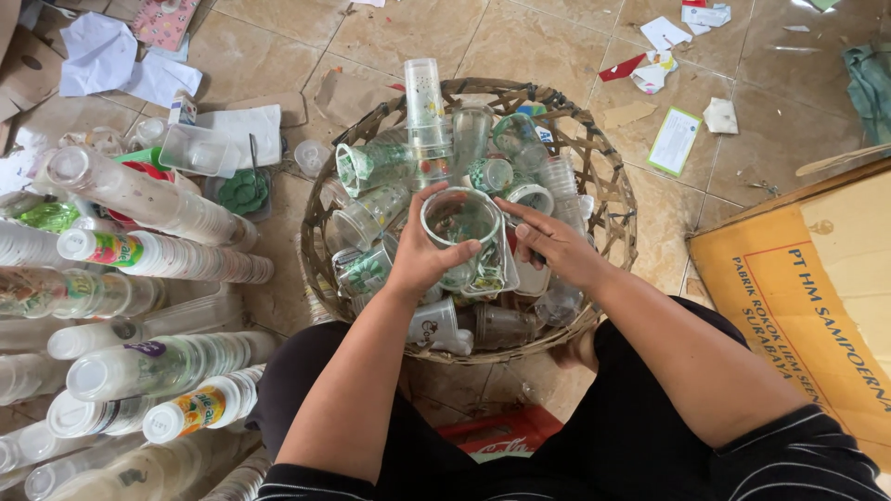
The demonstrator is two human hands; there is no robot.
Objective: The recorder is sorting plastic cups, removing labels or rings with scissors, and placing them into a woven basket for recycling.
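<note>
One woven basket (608, 199) sits on the floor, heaped with loose clear plastic cups, too many and too overlapped to count. About ten long nested cup stacks (167, 255) lie at the left. One cardboard box (817, 288) stands right. Two hands show.

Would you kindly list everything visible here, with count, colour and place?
woven basket: one, brown, centre of the floor
loose plastic cups: many, clear, some with green print, inside the basket
held cup: one, clear, above the basket
stacked cups: many long stacks, clear with coloured prints, lying at left
cardboard box: one, tan and orange, at right
paper scraps: several, white and red, on the tiled floor
green lids: a few, left of the basket
left hand: grips the held cup
right hand: fingers by the cup's rim
</note>
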